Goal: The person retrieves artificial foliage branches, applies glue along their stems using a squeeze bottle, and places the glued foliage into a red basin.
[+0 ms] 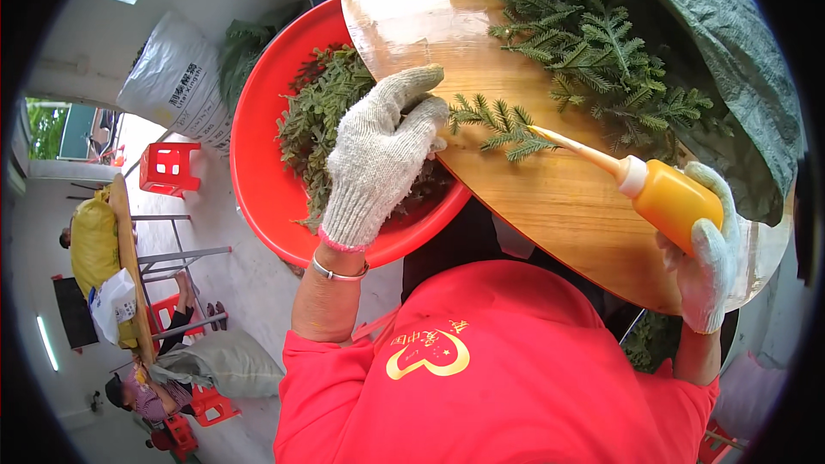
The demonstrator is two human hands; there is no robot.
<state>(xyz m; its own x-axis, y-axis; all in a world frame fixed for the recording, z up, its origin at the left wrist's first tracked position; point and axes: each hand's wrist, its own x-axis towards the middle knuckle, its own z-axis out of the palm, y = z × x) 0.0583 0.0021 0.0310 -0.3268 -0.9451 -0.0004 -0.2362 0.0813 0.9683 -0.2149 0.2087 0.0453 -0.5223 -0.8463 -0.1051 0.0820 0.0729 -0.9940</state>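
While your right hand (706,245) holds a yellow squeeze bottle (683,204), your left hand (375,144) is bent over the edge of the wooden table (516,185). The right fingers and thumb are wrapped around the back end of the bottle. Its long, thin tip points left, at a small green twig (507,127). In this view the tip meets the right end of the twig, but you cannot tell if they really touch.

The twig is over the table, between the bottle and your left hand. Its left end comes right up to your curled left fingers. You cannot tell if they pinch it, since the fingertips hide that spot.

Each hand wears a pale knit glove, and a shiny bracelet (339,274) is on your left wrist. Under your left hand is a big red tub (258,180) with green leaves (322,116) in it. Across the table lies a heap of green branches (601,56), with a gray-green sheet (730,43) beside it. Off to the left is a red stool (169,170).
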